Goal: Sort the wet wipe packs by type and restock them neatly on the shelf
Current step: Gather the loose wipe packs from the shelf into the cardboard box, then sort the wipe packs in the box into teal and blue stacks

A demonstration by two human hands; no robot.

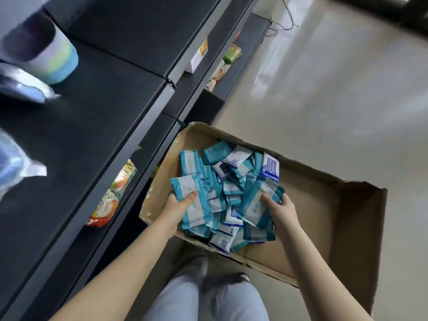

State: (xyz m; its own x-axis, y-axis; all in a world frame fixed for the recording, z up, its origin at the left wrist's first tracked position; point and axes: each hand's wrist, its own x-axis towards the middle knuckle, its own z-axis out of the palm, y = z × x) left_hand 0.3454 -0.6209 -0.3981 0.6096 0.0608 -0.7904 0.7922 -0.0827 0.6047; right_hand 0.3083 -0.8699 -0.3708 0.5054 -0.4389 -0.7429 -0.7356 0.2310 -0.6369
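Our left hand grips a teal-and-white wet wipe pack at the shelf-side edge of the heap, thumb across its face. Our right hand clutches a second pack at the heap's opposite edge. The heap fills the half of the cardboard box nearest the dark shelf, with bare cardboard showing to the right. The box's left wall sits just beside the shelf front, and pale floor spreads beyond the box.
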